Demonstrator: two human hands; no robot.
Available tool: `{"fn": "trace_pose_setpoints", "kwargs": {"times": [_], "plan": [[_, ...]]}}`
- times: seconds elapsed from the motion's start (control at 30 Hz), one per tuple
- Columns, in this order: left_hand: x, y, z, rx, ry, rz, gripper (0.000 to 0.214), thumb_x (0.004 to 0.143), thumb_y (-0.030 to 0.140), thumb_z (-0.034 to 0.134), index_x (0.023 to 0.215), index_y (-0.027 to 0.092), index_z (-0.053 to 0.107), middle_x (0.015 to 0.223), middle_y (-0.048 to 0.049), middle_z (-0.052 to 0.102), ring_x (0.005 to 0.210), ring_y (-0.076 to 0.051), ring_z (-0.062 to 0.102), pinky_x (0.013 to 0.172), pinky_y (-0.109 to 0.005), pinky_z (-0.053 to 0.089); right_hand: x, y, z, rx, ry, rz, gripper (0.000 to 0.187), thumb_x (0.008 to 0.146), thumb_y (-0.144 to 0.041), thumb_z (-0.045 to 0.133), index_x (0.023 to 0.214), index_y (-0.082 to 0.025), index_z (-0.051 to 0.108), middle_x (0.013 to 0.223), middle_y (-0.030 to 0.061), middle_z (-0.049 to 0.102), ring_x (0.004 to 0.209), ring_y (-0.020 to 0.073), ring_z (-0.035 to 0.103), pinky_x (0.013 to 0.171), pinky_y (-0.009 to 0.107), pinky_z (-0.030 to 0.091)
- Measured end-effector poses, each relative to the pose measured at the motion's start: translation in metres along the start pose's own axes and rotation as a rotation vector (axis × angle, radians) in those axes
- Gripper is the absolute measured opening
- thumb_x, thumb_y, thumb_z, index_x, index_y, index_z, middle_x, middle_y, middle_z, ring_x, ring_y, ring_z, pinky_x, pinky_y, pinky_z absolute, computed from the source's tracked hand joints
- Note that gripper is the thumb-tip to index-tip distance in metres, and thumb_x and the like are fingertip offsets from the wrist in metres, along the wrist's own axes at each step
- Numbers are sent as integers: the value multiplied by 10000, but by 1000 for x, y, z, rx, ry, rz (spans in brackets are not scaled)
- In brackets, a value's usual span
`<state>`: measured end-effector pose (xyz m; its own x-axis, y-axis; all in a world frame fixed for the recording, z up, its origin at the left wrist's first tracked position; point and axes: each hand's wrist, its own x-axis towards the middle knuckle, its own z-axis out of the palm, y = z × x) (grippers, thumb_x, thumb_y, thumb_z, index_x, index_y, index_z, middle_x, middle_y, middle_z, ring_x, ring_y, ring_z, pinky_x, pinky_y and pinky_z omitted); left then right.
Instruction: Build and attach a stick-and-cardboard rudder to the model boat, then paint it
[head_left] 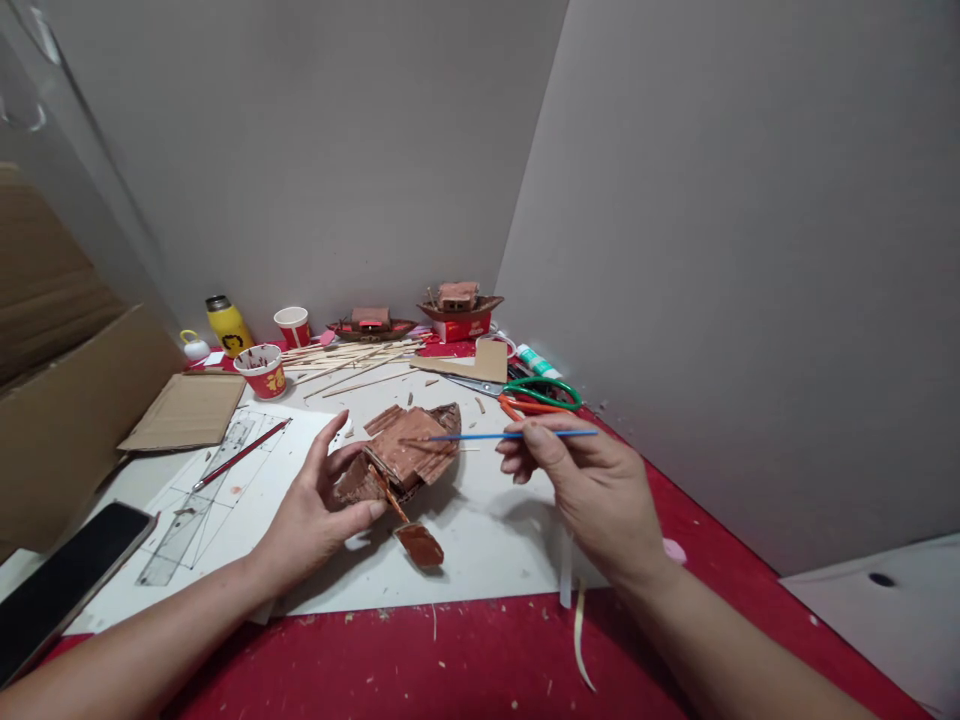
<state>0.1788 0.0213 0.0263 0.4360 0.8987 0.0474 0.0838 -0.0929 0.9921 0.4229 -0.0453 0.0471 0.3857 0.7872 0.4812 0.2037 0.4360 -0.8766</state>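
Observation:
My left hand (322, 500) grips the near left end of a brown model boat (420, 440), thumb in front and fingers behind. The boat has a flat, reddish-brown roof, and a small brown oar (420, 545) sticks out from its near end. Between the thumb and fingers of my right hand (585, 480) is a thin blue paintbrush (480, 436). The brush lies nearly level, its tip at the boat's roof; whether it touches cannot be made out. Beneath the boat is a white sheet (495, 560).
Scissors (544, 393), thin wooden sticks (352, 355) and a paint-stained paper cup (262, 372) lie beyond the boat. Two other model boats (371, 322) stand at the back. To the left are a ruler (195, 510), a red pen (240, 455), a phone (71, 575) and a cardboard box (67, 420).

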Motion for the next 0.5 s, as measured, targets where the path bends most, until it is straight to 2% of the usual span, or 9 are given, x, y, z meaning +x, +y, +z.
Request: {"fn": "trace_pose_setpoints", "kwargs": {"times": [0.07, 0.13, 0.27, 0.33, 0.5], "plan": [[-1, -2, -1, -26, -14, 6, 993, 711, 272, 789, 1512, 293, 203, 1434, -184, 499, 1397, -354, 380, 1084, -553, 380, -2, 1, 2, -6, -84, -9, 227, 852, -424, 681, 813, -205, 727, 670, 34, 710, 551, 153, 656, 479, 263, 552], [-1, -4, -2, -53, -34, 11, 988, 717, 259, 785, 1511, 301, 197, 1437, -178, 496, 1383, -349, 404, 1087, -551, 378, -2, 4, 2, -28, -96, -42, 199, 855, -399, 682, 838, -208, 738, 684, 34, 717, 560, 153, 659, 496, 266, 556], [-2, -6, -2, -94, -47, 22, 978, 729, 220, 770, 1510, 313, 189, 1436, -166, 500, 1339, -334, 467, 1094, -542, 369, 1, 8, -1, -66, 88, -82, 152, 865, -357, 680, 883, -217, 735, 735, 34, 734, 583, 135, 659, 508, 237, 548], [-2, -6, -2, -108, -41, 31, 976, 728, 220, 771, 1510, 309, 194, 1441, -170, 495, 1342, -330, 464, 1094, -536, 369, 1, 8, -2, -57, 113, -84, 135, 869, -343, 677, 891, -223, 733, 735, 34, 738, 582, 139, 663, 500, 235, 550], [-5, -7, -2, -108, -30, 39, 962, 736, 242, 771, 1508, 309, 200, 1456, -178, 473, 1390, -313, 403, 1085, -510, 386, -12, 5, 5, -16, -96, -91, 105, 887, -302, 651, 926, -248, 733, 745, 28, 747, 589, 154, 687, 509, 248, 573]]}}
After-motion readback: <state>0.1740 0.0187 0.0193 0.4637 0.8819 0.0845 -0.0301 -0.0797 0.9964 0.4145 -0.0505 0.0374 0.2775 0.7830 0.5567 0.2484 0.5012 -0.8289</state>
